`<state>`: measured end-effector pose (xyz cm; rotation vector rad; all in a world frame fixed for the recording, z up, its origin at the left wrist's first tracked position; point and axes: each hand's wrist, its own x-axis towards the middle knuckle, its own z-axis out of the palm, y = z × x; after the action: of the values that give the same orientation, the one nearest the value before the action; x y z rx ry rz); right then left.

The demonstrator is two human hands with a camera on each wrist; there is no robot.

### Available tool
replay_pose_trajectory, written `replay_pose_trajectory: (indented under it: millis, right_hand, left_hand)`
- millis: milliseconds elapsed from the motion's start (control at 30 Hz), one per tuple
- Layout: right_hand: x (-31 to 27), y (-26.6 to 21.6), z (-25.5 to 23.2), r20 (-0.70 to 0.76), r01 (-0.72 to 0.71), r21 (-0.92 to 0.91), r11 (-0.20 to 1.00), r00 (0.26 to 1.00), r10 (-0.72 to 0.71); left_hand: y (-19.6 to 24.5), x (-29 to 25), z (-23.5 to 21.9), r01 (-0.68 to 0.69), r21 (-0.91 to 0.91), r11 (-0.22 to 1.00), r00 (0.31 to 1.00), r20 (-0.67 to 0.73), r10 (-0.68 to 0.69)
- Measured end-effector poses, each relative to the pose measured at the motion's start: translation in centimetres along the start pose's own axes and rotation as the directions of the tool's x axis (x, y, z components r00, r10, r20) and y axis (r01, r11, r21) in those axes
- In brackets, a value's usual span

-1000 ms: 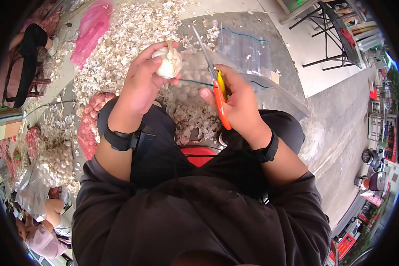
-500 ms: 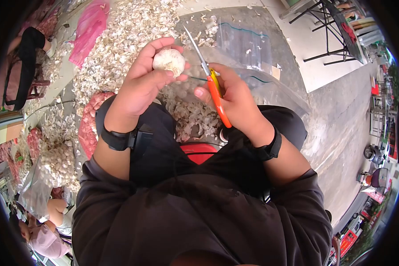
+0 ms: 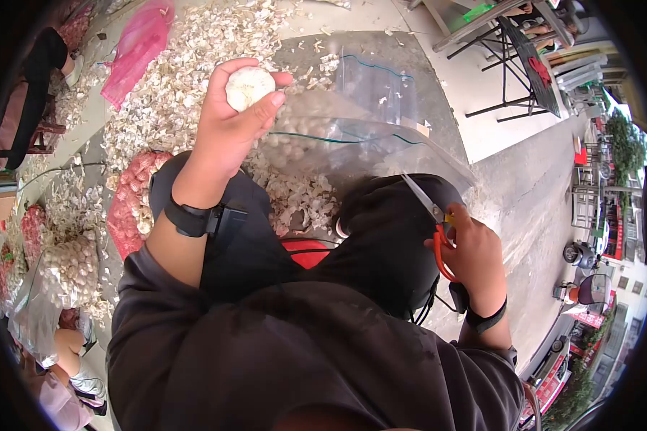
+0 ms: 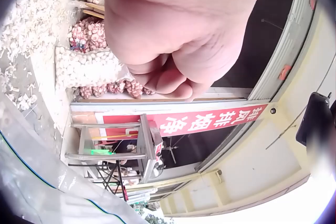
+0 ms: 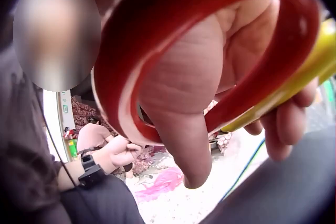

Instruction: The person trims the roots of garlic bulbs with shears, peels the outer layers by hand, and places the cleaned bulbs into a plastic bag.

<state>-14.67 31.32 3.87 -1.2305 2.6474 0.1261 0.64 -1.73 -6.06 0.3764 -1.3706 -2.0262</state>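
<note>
Left hand [image 3: 226,122] lifts a trimmed garlic bulb [image 3: 249,86] clamped in curled fingertips above an open clear bag [image 3: 359,144], apparently ready to drop in; right hand [image 3: 474,255], fingers through the handles, grips scissors [image 3: 433,223] aside

Garlic bulb [image 3: 249,87] looks papery and matt, scissors [image 3: 436,228] have glossy orange plastic handles with bare metal blades, and the bag [image 3: 366,136] is clear shiny plastic.

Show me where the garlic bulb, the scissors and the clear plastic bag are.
garlic bulb [image 3: 249,87], head view, on its cut top face.
scissors [image 3: 439,244], head view, on the orange handle.
clear plastic bag [image 3: 370,144], head view, on its upper side.
</note>
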Motion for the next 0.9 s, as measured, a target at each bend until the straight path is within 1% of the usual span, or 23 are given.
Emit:
replay_pose_trajectory:
  millis: [33, 67, 100, 167, 200, 233, 300, 333, 367, 433, 467, 500, 533, 567, 600, 633, 700, 733, 800, 833, 867, 900]
  right_hand:
    - [-1.3, 0.6, 1.0, 0.035, -0.015, -0.010, 1.000, 0.999, 0.015]
    - [-2.4, 0.6, 1.9, 0.081, -0.068, -0.039, 0.997, 0.994, 0.071]
    - [-3.2, 0.3, 2.2, 0.072, -0.079, -0.028, 0.997, 0.994, 0.081]
    - [-4.7, -0.1, 2.3, 0.012, -0.014, -0.015, 1.000, 1.000, 0.014]
    - [-5.0, -0.4, 1.9, 0.006, 0.013, -0.040, 0.999, 1.000, -0.013]
    - [-5.2, -0.7, 1.2, 0.048, -0.006, -0.069, 0.998, 0.999, 0.010]
    - [-5.0, -1.5, -0.1, 0.126, -0.046, -0.126, 0.991, 0.990, 0.062]
    - [-4.5, -2.1, -0.5, 0.008, -0.019, -0.047, 0.999, 1.000, 0.019]
    - [-3.7, -2.5, -0.9, -0.095, 0.059, 0.051, 0.997, 0.994, -0.054]
    - [-1.5, -5.5, -2.1, -0.157, 0.130, 0.313, 0.941, 0.984, -0.084]
    - [-0.3, -6.6, -1.8, -0.181, 0.229, 0.524, 0.820, 0.971, -0.155]
    - [1.0, -7.7, -1.2, -0.222, 0.309, 0.703, 0.641, 0.951, -0.215]
    - [3.0, -9.1, 0.0, -0.251, 0.311, 0.848, 0.429, 0.949, -0.192]
    - [4.8, -10.4, 1.4, -0.274, 0.302, 0.935, 0.187, 0.948, -0.160]
    - [6.1, -11.6, 2.4, -0.272, 0.279, 0.960, 0.018, 0.949, -0.157]
    - [7.3, -12.4, 3.2, -0.276, 0.252, 0.955, -0.155, 0.948, -0.159]
    - [8.5, -12.5, 4.8, -0.260, 0.239, 0.959, -0.154, 0.957, -0.130]
    - [9.1, -12.6, 5.6, -0.249, 0.230, 0.962, -0.149, 0.961, -0.123]
    - [10.1, -13.1, 7.5, -0.367, 0.359, 0.929, -0.094, 0.927, -0.077]
    - [10.4, -13.4, 8.1, -0.425, 0.422, 0.904, -0.060, 0.903, -0.056]
    - [10.6, -13.6, 8.3, -0.376, 0.368, 0.915, -0.169, 0.926, -0.022]
    - [10.6, -13.7, 7.9, -0.385, 0.379, 0.916, -0.134, 0.923, -0.017]
  left_hand:
    - [0.0, -0.3, -0.1, -0.013, 0.000, 1.000, 1.000, -0.004, 0.013]
    - [0.0, -0.4, -0.2, -0.011, -0.006, 1.000, 1.000, 0.009, 0.011]
    - [0.2, -0.7, -0.2, -0.007, -0.012, 1.000, 1.000, 0.022, 0.008]
    - [0.6, -0.9, 0.3, 0.005, -0.020, 1.000, 0.999, 0.038, -0.004]
    - [0.8, -1.2, 0.7, 0.016, -0.021, 1.000, 0.999, 0.041, -0.016]
    - [1.1, -1.5, 1.1, 0.030, -0.021, 0.999, 0.998, 0.047, -0.029]
    - [1.6, -1.9, 1.2, 0.113, -0.079, 0.990, 0.986, 0.129, -0.102]
    - [1.7, -2.1, 1.4, 0.156, -0.105, 0.982, 0.975, 0.174, -0.137]
    - [1.7, -2.4, 2.0, 0.142, -0.108, 0.984, 0.976, 0.184, -0.120]
    - [1.5, -3.3, 3.4, 0.117, -0.111, 0.987, 0.974, 0.207, -0.092]
    - [1.4, -3.7, 3.8, 0.114, -0.135, 0.984, 0.960, 0.269, -0.074]
    - [1.2, -4.0, 4.8, 0.071, -0.150, 0.986, 0.964, 0.263, -0.030]
    - [0.9, -4.4, 6.2, 0.038, -0.162, 0.986, 0.965, 0.261, 0.005]
    - [0.6, -5.0, 7.1, 0.008, -0.172, 0.985, 0.965, 0.258, 0.037]
    - [0.4, -5.4, 7.5, 0.031, -0.175, 0.984, 0.949, 0.313, 0.026]
    - [0.4, -6.1, 8.7, -0.001, -0.137, 0.991, 0.959, 0.280, 0.039]
    - [-0.8, -6.5, 9.2, -0.122, 0.008, 0.992, 0.975, 0.187, 0.119]
    - [-1.7, -6.3, 9.0, -0.179, 0.121, 0.977, 0.974, 0.163, 0.158]
    - [-3.4, -5.5, 8.6, -0.266, 0.339, 0.902, 0.963, 0.136, 0.233]
    - [-3.9, -5.2, 8.7, -0.202, 0.226, 0.953, 0.979, 0.088, 0.186]
    - [-4.3, -5.0, 9.1, -0.139, 0.105, 0.985, 0.990, 0.045, 0.135]
    - [-4.7, -5.0, 9.7, -0.077, -0.021, 0.997, 0.997, 0.008, 0.077]
